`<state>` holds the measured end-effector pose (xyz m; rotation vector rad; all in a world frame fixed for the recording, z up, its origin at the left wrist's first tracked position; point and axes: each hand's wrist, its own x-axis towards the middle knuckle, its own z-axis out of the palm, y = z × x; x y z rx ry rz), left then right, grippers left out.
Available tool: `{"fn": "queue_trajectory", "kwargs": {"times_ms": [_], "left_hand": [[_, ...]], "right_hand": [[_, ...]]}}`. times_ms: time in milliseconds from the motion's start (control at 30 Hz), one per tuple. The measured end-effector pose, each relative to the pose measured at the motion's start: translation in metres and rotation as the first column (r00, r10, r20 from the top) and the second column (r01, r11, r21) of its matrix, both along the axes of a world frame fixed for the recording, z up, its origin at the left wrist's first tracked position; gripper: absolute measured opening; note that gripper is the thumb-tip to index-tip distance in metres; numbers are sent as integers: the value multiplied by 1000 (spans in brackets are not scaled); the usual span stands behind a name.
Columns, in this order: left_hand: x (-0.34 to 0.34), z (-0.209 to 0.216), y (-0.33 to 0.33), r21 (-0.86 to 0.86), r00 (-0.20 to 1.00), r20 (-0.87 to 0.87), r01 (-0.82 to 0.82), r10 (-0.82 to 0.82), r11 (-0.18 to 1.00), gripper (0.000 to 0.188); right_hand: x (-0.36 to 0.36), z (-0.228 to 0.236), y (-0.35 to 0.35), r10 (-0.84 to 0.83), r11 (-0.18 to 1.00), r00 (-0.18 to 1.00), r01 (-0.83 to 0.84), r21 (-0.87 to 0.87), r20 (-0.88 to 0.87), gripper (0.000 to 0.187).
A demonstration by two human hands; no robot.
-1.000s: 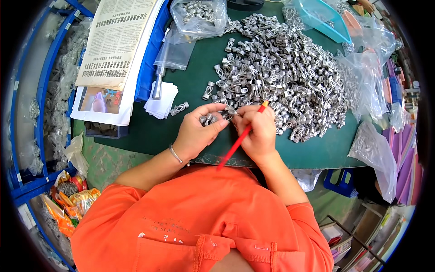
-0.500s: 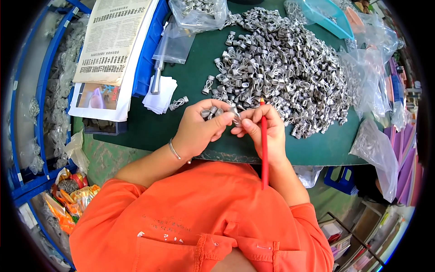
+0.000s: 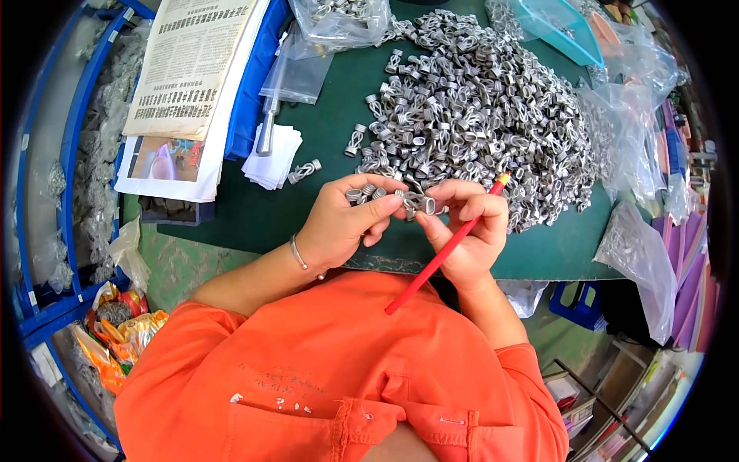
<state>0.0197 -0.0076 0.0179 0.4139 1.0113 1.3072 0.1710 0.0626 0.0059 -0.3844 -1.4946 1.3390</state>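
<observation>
My left hand (image 3: 350, 212) is closed around several small grey metal loop-shaped parts (image 3: 360, 194), their ribbed ends showing above the fingers. Between both hands, one more looped metal part (image 3: 419, 203) is pinched by the fingertips. A red pencil (image 3: 435, 266) lies slantwise across my right hand (image 3: 473, 227), tucked between its fingers, with its tip up toward the heap. Just beyond my hands rises a large heap of the same metal parts (image 3: 477, 115). Two loose ones lie to its left, one a metal part (image 3: 305, 172) beside white paper slips (image 3: 273, 158).
A green tabletop (image 3: 327, 115) carries the heap. At left stand a blue bin (image 3: 250, 85) with newspaper (image 3: 188, 65) over it and a metal-shafted tool (image 3: 267, 131). Clear bags (image 3: 339, 27) and a light-blue scoop tray (image 3: 558, 31) lie at the back. Blue shelving (image 3: 73, 146) is far left.
My right hand has shifted a little right and turned. The red pencil has swung from nearly upright to slanting, and the pinched metal part now shows more plainly between my hands.
</observation>
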Motion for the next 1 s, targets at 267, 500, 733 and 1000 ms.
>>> {"fn": "queue_trajectory", "kwargs": {"times_ms": [267,500,733,1000], "left_hand": [[-24,-9,-8,-88,905,411,-83,112,993,23],[-39,-2,-9,-44,964,182,-188,193,981,22],[-39,-11,-13,-20,988,62,-142,143,990,32],[-33,-8,-9,0,956,238,-174,169,985,12]], "right_hand": [[-13,6,12,-131,951,935,24,309,328,25],[-46,-2,30,-385,709,720,-169,684,578,14],[-31,-8,23,-339,732,734,-187,655,588,18],[-51,-7,19,-527,712,605,-69,699,597,23]]}}
